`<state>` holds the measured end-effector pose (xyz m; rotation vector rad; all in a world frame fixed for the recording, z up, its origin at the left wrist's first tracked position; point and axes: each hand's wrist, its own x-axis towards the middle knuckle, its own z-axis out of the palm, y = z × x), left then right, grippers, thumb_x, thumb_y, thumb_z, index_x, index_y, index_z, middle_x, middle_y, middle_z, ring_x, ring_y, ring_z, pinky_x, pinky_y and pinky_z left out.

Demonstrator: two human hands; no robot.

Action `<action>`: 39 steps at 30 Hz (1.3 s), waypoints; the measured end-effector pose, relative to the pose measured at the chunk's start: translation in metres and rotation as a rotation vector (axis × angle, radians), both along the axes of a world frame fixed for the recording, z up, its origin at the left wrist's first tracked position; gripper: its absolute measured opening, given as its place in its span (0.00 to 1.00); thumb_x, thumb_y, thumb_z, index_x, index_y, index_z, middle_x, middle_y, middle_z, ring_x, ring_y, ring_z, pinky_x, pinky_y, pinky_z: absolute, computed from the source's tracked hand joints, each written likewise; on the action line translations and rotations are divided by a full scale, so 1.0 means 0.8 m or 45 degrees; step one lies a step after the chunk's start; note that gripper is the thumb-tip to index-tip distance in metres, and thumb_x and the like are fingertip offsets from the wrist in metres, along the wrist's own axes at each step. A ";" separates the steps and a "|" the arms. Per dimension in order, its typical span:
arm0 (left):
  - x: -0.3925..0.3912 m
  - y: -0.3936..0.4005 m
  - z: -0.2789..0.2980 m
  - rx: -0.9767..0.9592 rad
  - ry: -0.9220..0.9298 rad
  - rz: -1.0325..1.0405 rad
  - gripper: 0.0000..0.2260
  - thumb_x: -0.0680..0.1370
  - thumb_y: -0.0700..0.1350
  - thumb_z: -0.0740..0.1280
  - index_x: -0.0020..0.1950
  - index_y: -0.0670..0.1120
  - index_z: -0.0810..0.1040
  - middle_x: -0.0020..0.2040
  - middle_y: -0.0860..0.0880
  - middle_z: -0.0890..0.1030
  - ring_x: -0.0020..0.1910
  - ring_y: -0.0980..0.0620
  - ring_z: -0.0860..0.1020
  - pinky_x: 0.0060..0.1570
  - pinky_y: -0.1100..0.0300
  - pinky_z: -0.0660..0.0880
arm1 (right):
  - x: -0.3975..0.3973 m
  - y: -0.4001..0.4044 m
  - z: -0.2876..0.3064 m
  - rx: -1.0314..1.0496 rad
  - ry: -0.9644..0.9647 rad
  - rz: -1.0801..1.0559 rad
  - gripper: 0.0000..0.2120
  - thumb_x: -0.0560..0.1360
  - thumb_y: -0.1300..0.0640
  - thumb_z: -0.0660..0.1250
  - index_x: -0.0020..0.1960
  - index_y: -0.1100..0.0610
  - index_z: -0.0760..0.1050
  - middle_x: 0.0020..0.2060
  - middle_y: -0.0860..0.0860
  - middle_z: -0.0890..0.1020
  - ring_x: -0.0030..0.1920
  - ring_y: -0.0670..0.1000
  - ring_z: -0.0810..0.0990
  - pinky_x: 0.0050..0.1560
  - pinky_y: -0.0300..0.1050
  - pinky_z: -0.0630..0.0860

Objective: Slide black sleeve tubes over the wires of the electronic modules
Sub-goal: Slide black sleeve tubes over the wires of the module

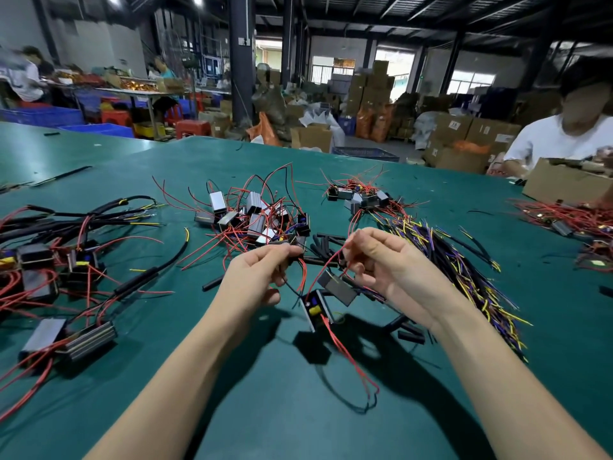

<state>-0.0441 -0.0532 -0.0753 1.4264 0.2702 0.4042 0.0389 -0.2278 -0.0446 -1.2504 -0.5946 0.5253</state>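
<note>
My left hand [257,277] pinches a black sleeve [293,257] at frame centre, mouth turned rightward so wire can enter; my right hand [381,260] pinches the red wires [326,260] near their tips, keeping them stiff for threading; the module [316,308] hangs below, just under both hands, above the green table [265,393]; spare sleeves [328,242] lie beyond.

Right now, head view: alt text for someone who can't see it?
Two bare hands above a green table: the left hand pinches a black sleeve tube, the right hand pinches red wires of an electronic module hanging between them. Heaps of modules, loose black tubes and a wire bundle surround them.
</note>
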 end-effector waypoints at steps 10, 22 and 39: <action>0.013 -0.009 0.006 -0.255 -0.224 -0.208 0.12 0.75 0.50 0.62 0.38 0.50 0.83 0.51 0.50 0.85 0.56 0.54 0.80 0.55 0.55 0.71 | 0.005 -0.006 -0.002 -0.214 -0.228 0.011 0.11 0.69 0.50 0.69 0.39 0.59 0.77 0.32 0.54 0.75 0.31 0.51 0.66 0.28 0.36 0.61; 0.003 -0.021 -0.009 -0.103 -0.307 -0.245 0.11 0.72 0.46 0.66 0.45 0.39 0.77 0.45 0.43 0.85 0.48 0.45 0.84 0.50 0.61 0.79 | 0.041 -0.062 0.008 -0.947 -0.569 -0.716 0.07 0.74 0.57 0.69 0.38 0.56 0.80 0.28 0.48 0.79 0.24 0.43 0.69 0.27 0.34 0.67; -0.006 -0.014 0.027 -0.551 -0.431 -0.141 0.07 0.70 0.39 0.65 0.46 0.43 0.81 0.35 0.48 0.83 0.35 0.53 0.83 0.36 0.62 0.79 | 0.029 -0.052 -0.004 -1.696 -0.855 -0.081 0.07 0.68 0.56 0.76 0.38 0.49 0.78 0.30 0.44 0.73 0.30 0.44 0.72 0.28 0.32 0.67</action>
